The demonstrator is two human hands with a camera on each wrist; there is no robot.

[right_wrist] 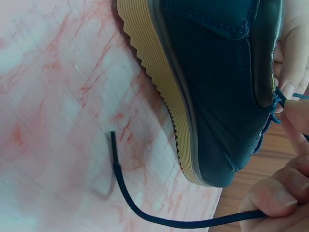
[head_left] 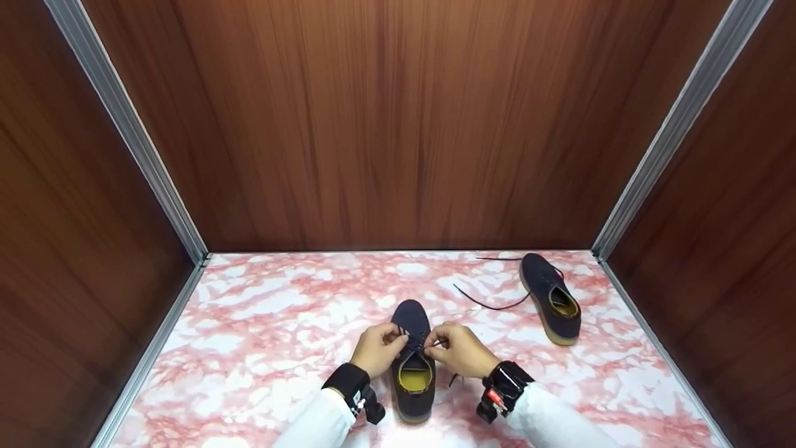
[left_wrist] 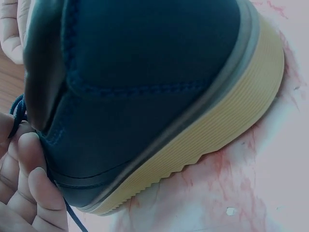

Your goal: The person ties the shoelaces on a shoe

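Note:
A dark navy lace-up shoe (head_left: pixel 410 314) with a tan ridged sole stands upright, toe pointing away from me, its yellow lining showing at the opening. At the left side of its lacing, my left hand (head_left: pixel 376 348) pinches the shoelace, which forms a small loop (left_wrist: pixel 18 110) by the fingertips in the left wrist view. From the other side my right hand (head_left: pixel 460 351) pinches the lace near the top of the lacing. A loose lace end (right_wrist: pixel 183 224) runs out from under the right fingers and hangs beside the shoe, its tip (right_wrist: pixel 114 145) over the tabletop.
A matching shoe (head_left: pixel 540 277) sits at the back right, its laces (head_left: pixel 497 308) trailing left across the pink-and-white marbled tabletop (head_left: pixel 267 330). Wood-grain panels (head_left: pixel 385 137) with metal edge strips (head_left: pixel 155 168) close in the back and both sides.

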